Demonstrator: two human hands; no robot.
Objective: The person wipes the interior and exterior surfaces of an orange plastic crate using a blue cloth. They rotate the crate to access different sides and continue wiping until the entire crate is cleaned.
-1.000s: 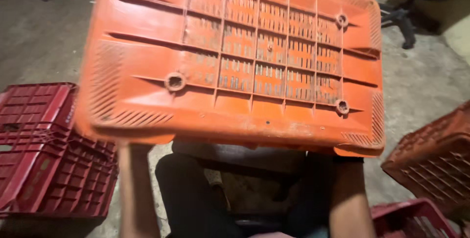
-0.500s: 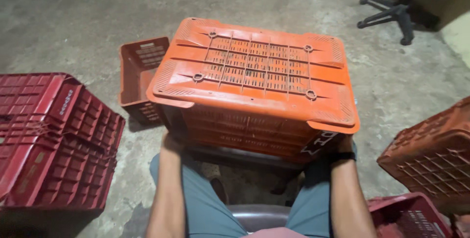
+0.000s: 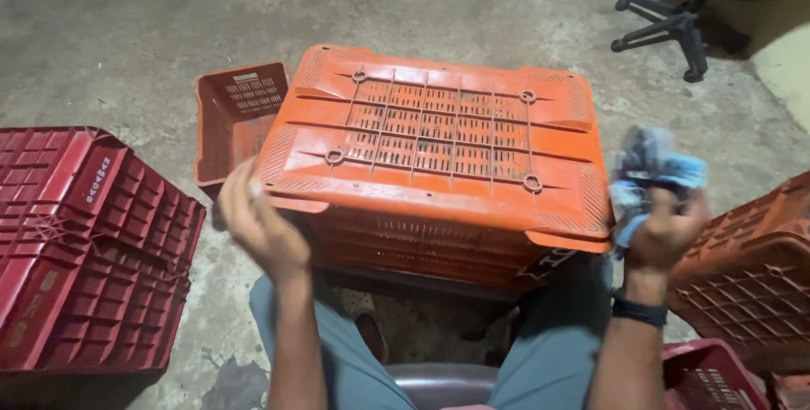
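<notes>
An orange plastic crate [image 3: 439,157] rests upside down between my knees, its ribbed bottom facing up. My left hand [image 3: 261,224] hovers at the crate's near left corner, fingers loosely apart, holding nothing. Off the crate's right side, my right hand [image 3: 662,229] is raised and closed around a crumpled blue-grey cloth [image 3: 650,169]. A dark band sits on that wrist.
A stack of dark red crates [image 3: 84,241] lies at my left. A small orange crate [image 3: 232,119] lies open behind the big one. More reddish crates [image 3: 751,275] stand at my right. A black chair base [image 3: 671,30] is at the far right on the concrete floor.
The orange crate came down from near my face and now rests low between my knees. Both hands have let go of it; the right hand now holds a cloth.
</notes>
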